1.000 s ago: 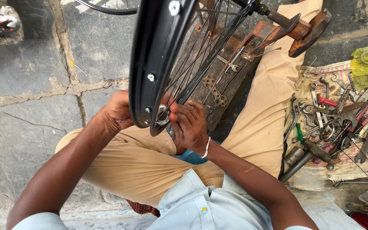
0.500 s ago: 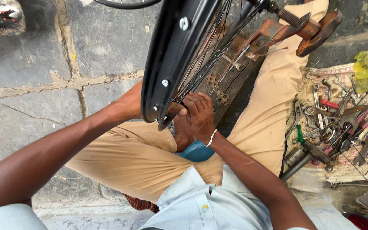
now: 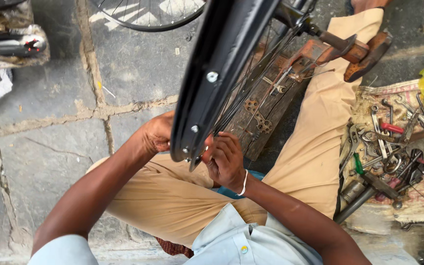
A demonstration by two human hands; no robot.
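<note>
A black bicycle wheel rim [image 3: 222, 73] stands on edge in front of the seated person, its smooth metal band dotted with small silver nipple heads and running from the top of the view down to the lap. Thin wire spokes [image 3: 256, 83] fan from it toward the hub axle [image 3: 315, 32] at the far right. The left hand [image 3: 157, 133] cups the rim's near end from the left side, fingers curled behind the metal, so it grasps the rim. The right hand [image 3: 225, 159] is bunched tight just right of the rim's lower edge, fingertips pinched at the spokes there; what exactly they pinch is hidden. A pale band circles that wrist.

Under the wheel lies a rough, weathered wooden block [image 3: 261, 118] with small rusty toothed parts on it. The person's tan trousers [image 3: 315, 147] stretch out to the right, and a light blue shirt [image 3: 231, 243] shows near. Farther right, a worn cloth [image 3: 418, 206] carries a jumble of greasy spanners, pliers and rods [image 3: 393, 157]. The ground is grey stone paving [image 3: 50, 147] with sandy joints.
</note>
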